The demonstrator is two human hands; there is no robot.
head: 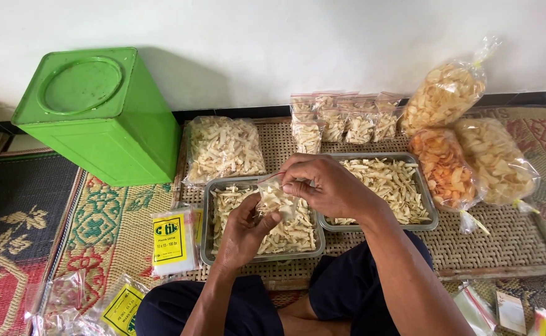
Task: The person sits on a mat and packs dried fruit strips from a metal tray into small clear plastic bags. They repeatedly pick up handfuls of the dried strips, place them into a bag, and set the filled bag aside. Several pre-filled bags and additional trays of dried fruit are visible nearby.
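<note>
So the person sits cross-legged on a woven mat, working over two shallow steel trays of pale, stick-shaped crackers. The left hand (243, 229) cups a small clear plastic pouch (275, 200) from underneath, fingers wrapped round its lower half, and the pouch is already stuffed with cracker sticks. The right hand (323, 184) comes over the top, thumb and fingertips pinched together on the pouch's mouth. The pouch hangs right above the near steel tray (207, 249), which is the left one; the second steel tray (427, 205) sits just beside it to the right.

Behind the trays there's a row of small filled pouches (341, 121) standing near the wall, a bigger flat bag of the same pale sticks (223, 148), three big knotted bags of round chips (466, 149), and a square green metal tin (102, 115) tipped on its side. A pack of empty bags with a yellow label (172, 241) lies left of the near tray.

What could go wrong, I'd guess: the pouch looks pretty full, so a stick caught in the seal strip would keep it from closing. Squeeze too hard and the sticks snap. If the left hand's grip loosens, the contents tip back out, though the tray below would catch most of it.
</note>
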